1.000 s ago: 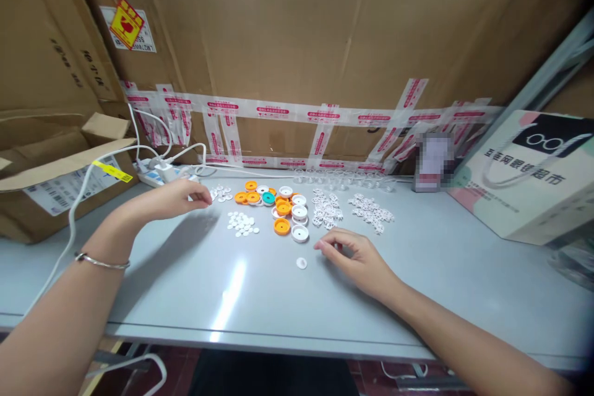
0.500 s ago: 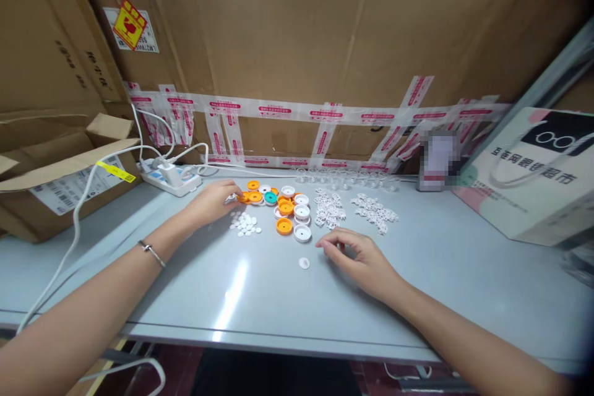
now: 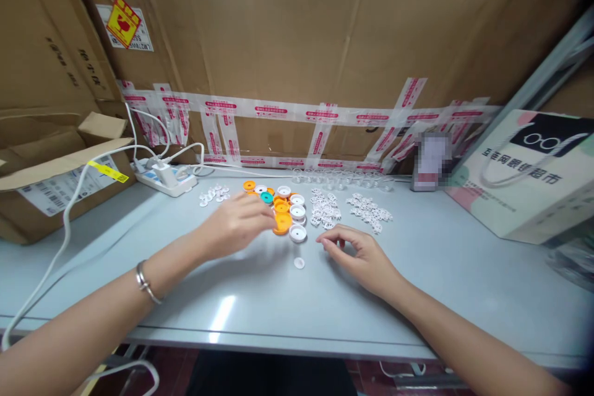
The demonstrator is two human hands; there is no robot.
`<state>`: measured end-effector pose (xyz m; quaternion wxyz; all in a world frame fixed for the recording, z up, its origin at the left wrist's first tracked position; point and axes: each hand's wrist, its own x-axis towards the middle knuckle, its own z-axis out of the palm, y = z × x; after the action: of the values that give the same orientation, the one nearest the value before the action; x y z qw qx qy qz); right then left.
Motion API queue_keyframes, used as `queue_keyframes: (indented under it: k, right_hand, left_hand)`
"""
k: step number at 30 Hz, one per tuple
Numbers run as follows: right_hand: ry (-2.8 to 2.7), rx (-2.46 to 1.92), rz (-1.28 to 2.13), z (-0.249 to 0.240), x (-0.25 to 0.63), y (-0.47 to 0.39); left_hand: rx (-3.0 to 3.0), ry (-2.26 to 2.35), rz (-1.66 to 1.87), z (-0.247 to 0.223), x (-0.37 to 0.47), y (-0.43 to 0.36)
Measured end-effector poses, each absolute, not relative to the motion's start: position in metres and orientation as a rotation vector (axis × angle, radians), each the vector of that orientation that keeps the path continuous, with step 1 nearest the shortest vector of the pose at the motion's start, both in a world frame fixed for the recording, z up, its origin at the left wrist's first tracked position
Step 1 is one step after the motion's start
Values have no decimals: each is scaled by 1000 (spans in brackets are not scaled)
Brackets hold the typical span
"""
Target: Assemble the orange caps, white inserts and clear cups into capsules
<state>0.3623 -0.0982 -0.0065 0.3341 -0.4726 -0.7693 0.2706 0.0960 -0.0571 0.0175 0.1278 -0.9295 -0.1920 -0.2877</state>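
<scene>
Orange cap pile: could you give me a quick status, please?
Left hand over orange caps, fingers curled, grip unclear. Right hand resting on table, fingers pinched. Small white disc between hands.

Our left hand [image 3: 236,226] has travelled the most: a second ago it hovered far off by the small scatter of white pieces [image 3: 213,193] near the power strip, half a second ago it touched the orange caps at the far edge of the cap pile [image 3: 281,204], and now it lies nearer to us, its fingertips against the orange cap [image 3: 281,223] at the pile's near edge. The heap of small white discs we saw before is now hidden beneath that hand. The scatter of white pieces is uncovered again, well apart from the hand. Our right hand [image 3: 359,257] has barely shifted, its fingers curling a little closer together beside the lone white disc [image 3: 299,263].
</scene>
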Motion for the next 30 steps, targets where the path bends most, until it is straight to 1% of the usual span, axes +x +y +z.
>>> queue_keyframes:
  k: [2, 5, 13, 30]
  right_hand:
    - [-2017, -1230, 746, -7, 363, -98]
    - [-2049, -1198, 834, -10, 366, -98]
    - [-2166, -1087, 889, -22, 363, -95]
    - [-2185, -1147, 855, -23, 356, -93]
  left_hand:
    - [-2758, -365, -811, 11, 115, -66]
    - [-2801, -255, -773, 2, 129, -70]
    - [-2825, -260, -665, -7, 132, -70]
    - [-2900, -279, -629, -17, 132, -65]
